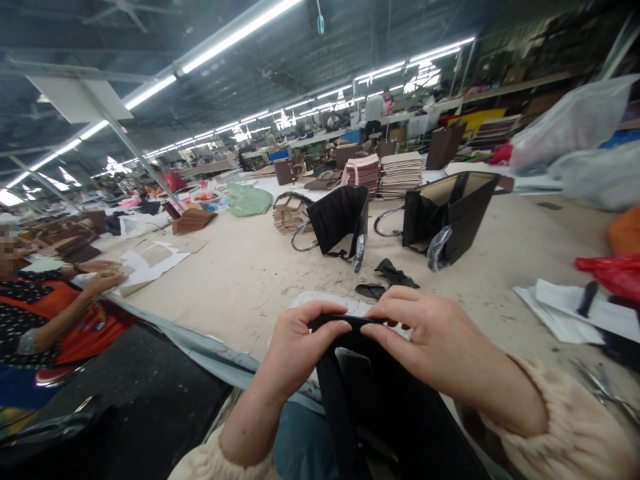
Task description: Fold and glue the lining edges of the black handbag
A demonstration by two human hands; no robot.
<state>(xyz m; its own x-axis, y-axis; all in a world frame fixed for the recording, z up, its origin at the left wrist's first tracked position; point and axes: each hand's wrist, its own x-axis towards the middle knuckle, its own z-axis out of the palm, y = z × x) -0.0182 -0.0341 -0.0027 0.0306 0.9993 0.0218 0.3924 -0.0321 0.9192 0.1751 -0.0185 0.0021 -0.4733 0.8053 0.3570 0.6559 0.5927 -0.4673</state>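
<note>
A black handbag (400, 407) stands at the table's near edge, its opening facing me and its dark lining in view. Both hands pinch its top rim near the middle, thumbs on the near side and fingers over the far side. My left hand (300, 340) grips just left of centre. Close beside it, my right hand (425, 327) holds the same rim from the right. Beyond the hands lie black scraps (393, 275) of material. Farther back stand two more black handbags, a smaller one (340, 223) and a larger one (470, 213), with wrapped handles.
Stacks of cut pieces (400, 175) and a green plastic bag (249, 199) lie farther back on the table (225, 280). At right are papers (585, 310), a red plastic bag (613, 273) and metal scissors (603, 387). A co-worker in an orange apron (95, 333) handles sheets at left.
</note>
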